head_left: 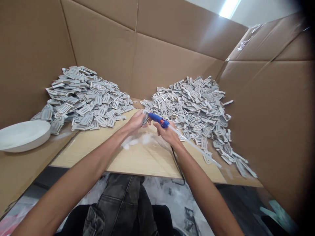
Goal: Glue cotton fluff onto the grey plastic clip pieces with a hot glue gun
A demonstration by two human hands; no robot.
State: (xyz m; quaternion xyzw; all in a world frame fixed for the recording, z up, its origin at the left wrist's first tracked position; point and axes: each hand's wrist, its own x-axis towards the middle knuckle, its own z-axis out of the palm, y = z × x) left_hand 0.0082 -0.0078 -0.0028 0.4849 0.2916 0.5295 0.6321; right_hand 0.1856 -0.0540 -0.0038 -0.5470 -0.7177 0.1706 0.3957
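Observation:
My right hand (pixel 167 131) is closed around a blue hot glue gun (pixel 155 118), whose long clear glue stick (pixel 194 146) sticks out of the back towards the lower right. The gun's front end points left, at a small grey piece (pixel 145 117) pinched in my left hand (pixel 137 122). Nozzle and piece overlap in view, so I cannot tell if they touch. Both hands are above a pale wooden board (pixel 98 154), with whitish patches on it just below them. A dark cord hangs down beside my right wrist.
Piles of grey window-shaped pieces lie at the left (pixel 86 101) and right (pixel 194 105). A white bowl (pixel 26 134) stands at the far left. Tall cardboard walls (pixel 172 59) enclose the back and sides. My legs are below the board's front edge.

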